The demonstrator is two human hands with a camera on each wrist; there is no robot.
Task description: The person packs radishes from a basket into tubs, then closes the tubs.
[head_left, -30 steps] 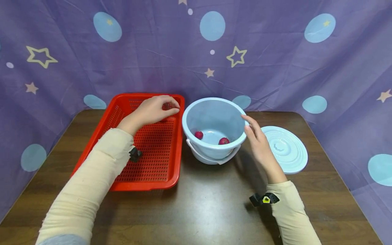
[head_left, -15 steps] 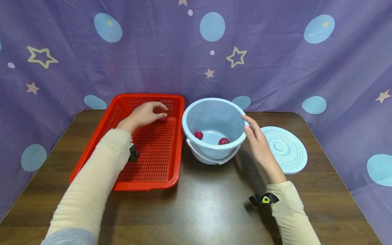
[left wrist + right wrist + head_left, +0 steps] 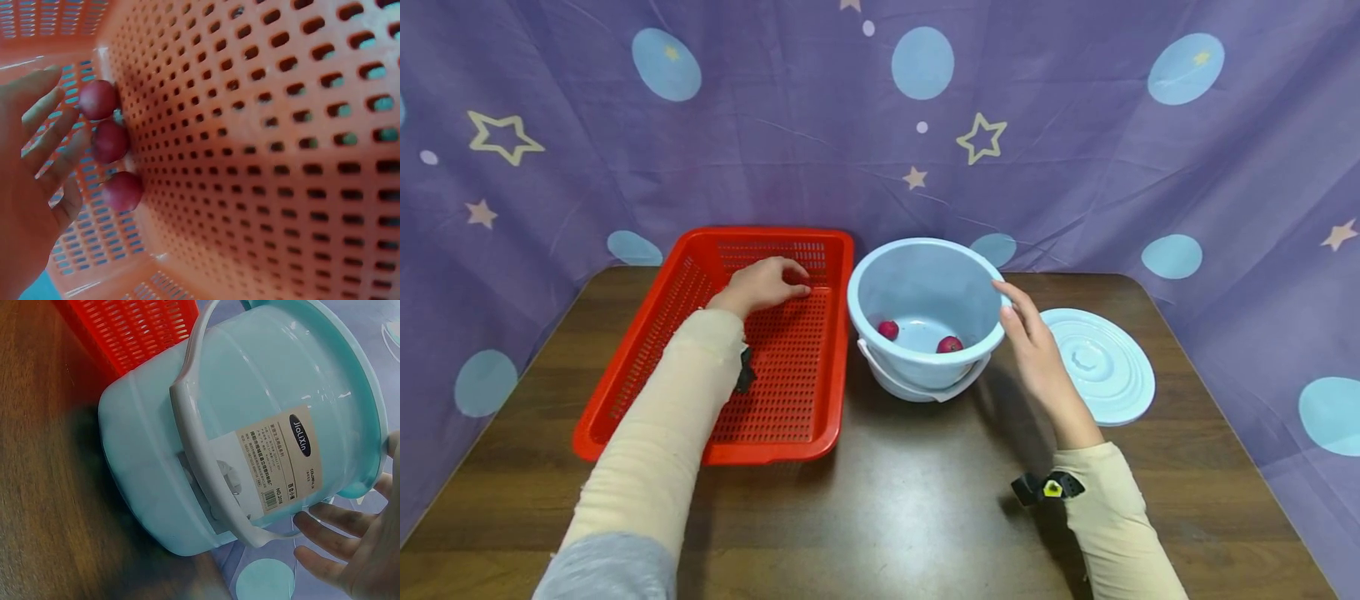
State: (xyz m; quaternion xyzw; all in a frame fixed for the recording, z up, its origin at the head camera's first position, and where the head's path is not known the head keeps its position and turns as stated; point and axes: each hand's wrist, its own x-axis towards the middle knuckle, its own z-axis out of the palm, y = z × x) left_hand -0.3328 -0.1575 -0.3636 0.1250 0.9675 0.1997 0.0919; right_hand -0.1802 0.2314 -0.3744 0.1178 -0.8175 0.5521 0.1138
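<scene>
My left hand (image 3: 765, 285) reaches into the far end of the red basket (image 3: 840, 367), its fingers loosely bent and holding nothing. In the left wrist view, three round dark-red pieces of produce lie in a row along the basket wall: an upper piece (image 3: 99, 100), a middle piece (image 3: 110, 141) and a lower piece (image 3: 122, 191). The fingers (image 3: 59, 140) are spread close beside them. My right hand (image 3: 1037, 354) touches the rim of the light blue bucket (image 3: 925, 283) with extended fingers. Inside the bucket lie two similar red pieces, one at left (image 3: 888, 330) and one at right (image 3: 950, 344).
The bucket stands right beside the basket, its pale handle (image 3: 917, 390) hanging down at the front. A light blue lid (image 3: 1101, 367) lies on the wooden table (image 3: 917, 517) to the right. Behind the table hangs a purple patterned curtain (image 3: 820, 108).
My left hand has moved from beside the basket's right rim back and down into its far end. A red piece glimpsed under it earlier is now hidden in the head view. The right hand stays put.
</scene>
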